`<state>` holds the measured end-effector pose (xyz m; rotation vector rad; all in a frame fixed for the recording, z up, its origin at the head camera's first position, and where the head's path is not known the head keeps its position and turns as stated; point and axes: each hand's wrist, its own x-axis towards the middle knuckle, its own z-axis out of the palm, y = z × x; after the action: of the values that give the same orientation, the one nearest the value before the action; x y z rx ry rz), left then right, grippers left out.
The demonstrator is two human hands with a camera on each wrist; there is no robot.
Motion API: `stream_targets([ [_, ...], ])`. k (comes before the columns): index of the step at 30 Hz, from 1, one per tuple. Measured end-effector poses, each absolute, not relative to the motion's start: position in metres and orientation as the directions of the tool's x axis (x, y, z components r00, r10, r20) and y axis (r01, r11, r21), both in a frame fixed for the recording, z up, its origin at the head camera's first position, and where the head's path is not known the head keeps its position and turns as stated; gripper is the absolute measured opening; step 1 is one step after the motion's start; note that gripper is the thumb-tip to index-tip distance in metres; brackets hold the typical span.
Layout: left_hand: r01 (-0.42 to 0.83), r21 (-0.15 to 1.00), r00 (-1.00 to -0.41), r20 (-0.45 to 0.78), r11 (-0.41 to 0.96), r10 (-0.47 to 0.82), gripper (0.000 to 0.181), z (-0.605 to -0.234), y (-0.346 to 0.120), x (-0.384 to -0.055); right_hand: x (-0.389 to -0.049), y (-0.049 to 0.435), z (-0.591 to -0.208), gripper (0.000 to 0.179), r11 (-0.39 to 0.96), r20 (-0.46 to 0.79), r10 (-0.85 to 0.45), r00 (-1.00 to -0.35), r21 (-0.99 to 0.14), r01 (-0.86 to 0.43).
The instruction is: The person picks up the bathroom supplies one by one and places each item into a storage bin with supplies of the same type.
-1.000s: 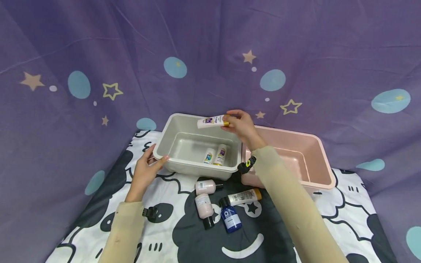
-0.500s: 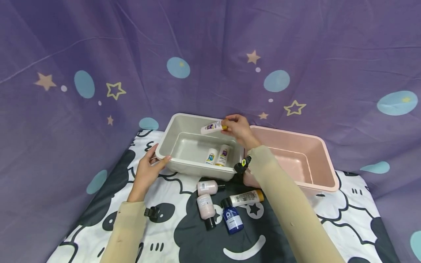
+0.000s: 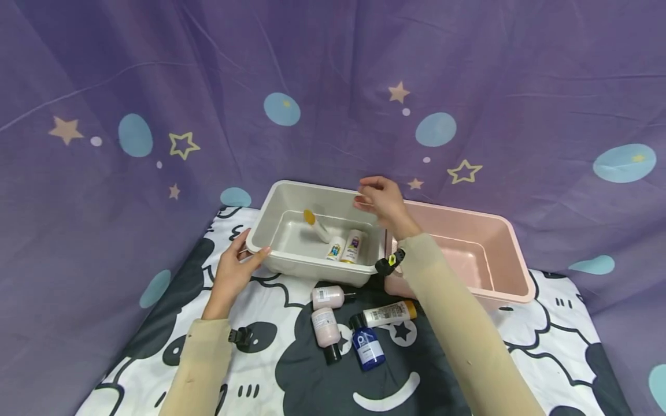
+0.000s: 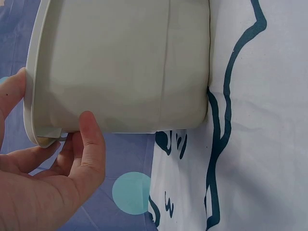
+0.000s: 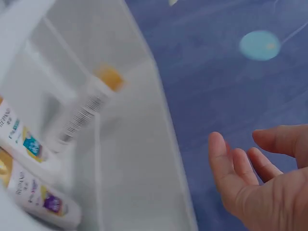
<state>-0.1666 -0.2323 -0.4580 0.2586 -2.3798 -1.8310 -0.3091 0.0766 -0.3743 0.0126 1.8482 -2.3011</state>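
My left hand (image 3: pixel 231 277) holds the grey plastic bin (image 3: pixel 296 261) by its left front corner; in the left wrist view the thumb and fingers (image 4: pixel 91 144) pinch its rim. Over the bin's back right edge, my right hand (image 3: pixel 384 205) is empty, its fingers loosely bent and apart. Inside the bin, a white tube with a yellow cap (image 3: pixel 317 226) stands tilted, cap up, and looks blurred in the right wrist view. Beside it, a small white tube (image 3: pixel 335 248) and another white tube with a purple label (image 3: pixel 352 247) lie against the front right side.
A pink bin (image 3: pixel 499 257) stands right of the grey one. On the sheep-print cloth in front lie a pale pink bottle (image 3: pixel 326 296), a second pink bottle (image 3: pixel 325 326), a blue bottle (image 3: pixel 368 349) and an orange-capped tube (image 3: pixel 387 313). A purple curtain (image 3: pixel 333 69) hangs behind.
My right hand has let go of the yellow-capped tube, which has dropped into the grey bin. That hand has risen slightly. My left hand keeps its hold on the rim.
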Motion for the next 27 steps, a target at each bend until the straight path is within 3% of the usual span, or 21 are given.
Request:
stream_targets([
  [7, -0.047, 0.970, -0.978, 0.004, 0.240, -0.208, 0.082, -0.456, -0.233, -0.167, -0.274, 0.101, -0.354, 0.022, -0.239, 0.013, -0.188, -0.982, -0.971, 0.033],
  [11, -0.050, 0.970, -0.977, 0.002, 0.240, -0.215, 0.083, -0.456, -0.235, -0.168, -0.252, 0.117, -0.353, 0.024, -0.233, 0.082, -0.207, -0.975, -0.972, -0.032],
  [18, -0.065, 0.968, -0.974, -0.010, 0.242, -0.225, 0.085, -0.458, -0.236, -0.169, -0.211, 0.145, -0.365, 0.037, -0.128, 0.109, -0.201, -0.974, -0.988, -0.084],
  [27, -0.084, 0.967, -0.971, -0.025, 0.241, -0.236, 0.084, -0.457, -0.235, -0.170, -0.165, 0.177, -0.387, 0.031, 0.009, 0.173, -0.175, -0.969, -0.984, -0.177],
])
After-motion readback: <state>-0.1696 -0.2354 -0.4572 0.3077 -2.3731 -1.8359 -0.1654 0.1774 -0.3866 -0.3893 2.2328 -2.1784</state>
